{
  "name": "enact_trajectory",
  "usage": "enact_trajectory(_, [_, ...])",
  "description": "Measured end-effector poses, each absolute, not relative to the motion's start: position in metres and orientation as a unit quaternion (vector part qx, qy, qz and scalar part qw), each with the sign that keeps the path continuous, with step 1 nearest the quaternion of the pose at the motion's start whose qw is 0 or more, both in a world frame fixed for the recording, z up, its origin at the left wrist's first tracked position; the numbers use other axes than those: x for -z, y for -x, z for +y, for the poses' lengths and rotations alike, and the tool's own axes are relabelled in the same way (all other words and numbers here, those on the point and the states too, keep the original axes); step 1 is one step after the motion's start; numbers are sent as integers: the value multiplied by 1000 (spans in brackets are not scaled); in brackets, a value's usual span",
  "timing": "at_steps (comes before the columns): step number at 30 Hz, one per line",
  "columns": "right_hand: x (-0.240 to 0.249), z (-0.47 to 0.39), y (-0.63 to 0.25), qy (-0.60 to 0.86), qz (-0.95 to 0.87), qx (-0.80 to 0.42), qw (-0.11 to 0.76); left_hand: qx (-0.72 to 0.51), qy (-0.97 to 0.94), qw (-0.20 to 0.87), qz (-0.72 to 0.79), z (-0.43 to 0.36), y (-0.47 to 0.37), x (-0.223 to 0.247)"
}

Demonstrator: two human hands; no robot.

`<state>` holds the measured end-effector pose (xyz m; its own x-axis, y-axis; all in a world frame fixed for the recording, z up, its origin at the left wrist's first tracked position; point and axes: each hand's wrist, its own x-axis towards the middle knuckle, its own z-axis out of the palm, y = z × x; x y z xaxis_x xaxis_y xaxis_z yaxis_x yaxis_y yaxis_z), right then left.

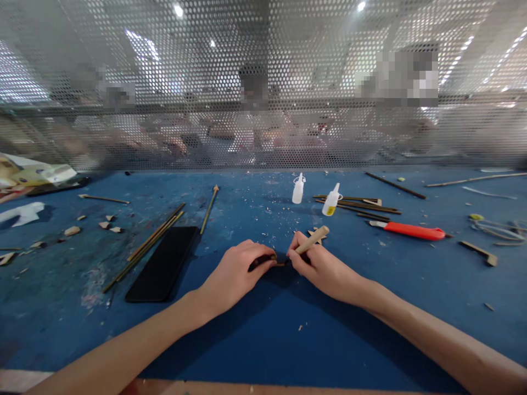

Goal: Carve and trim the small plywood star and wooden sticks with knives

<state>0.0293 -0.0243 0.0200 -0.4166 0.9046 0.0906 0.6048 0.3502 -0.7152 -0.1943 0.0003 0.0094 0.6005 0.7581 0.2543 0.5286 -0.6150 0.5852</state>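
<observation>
My left hand (pixel 234 271) is closed, thumb and fingers pinching a small dark stick-like piece (pixel 280 264) just above the blue table. Most of that piece is hidden by the fingers. Facing it, my right hand (pixel 323 269) grips a tool with a pale wooden handle (pixel 312 240), held slanted like a pen. Its dark tip points down at the piece, too small to identify. Behind my right hand lies a small pale wooden piece (pixel 322 232), partly covered. A black phone (pixel 164 266) lies flat to the left of my left hand.
Two small white glue bottles (pixel 298 189) stand beyond my hands, near several thin sticks (pixel 370 206). A red utility knife (pixel 414 230) lies to the right. More sticks (pixel 144 247) and wood chips (pixel 72 231) lie left. A perforated metal screen (pixel 263 137) closes the back.
</observation>
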Motion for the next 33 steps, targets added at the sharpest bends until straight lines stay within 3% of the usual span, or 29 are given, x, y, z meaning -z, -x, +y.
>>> enact_trajectory(33, [-19, -25, -28, 483, -779, -303, 262, -249, -856, 247, 380, 0, 194, -9])
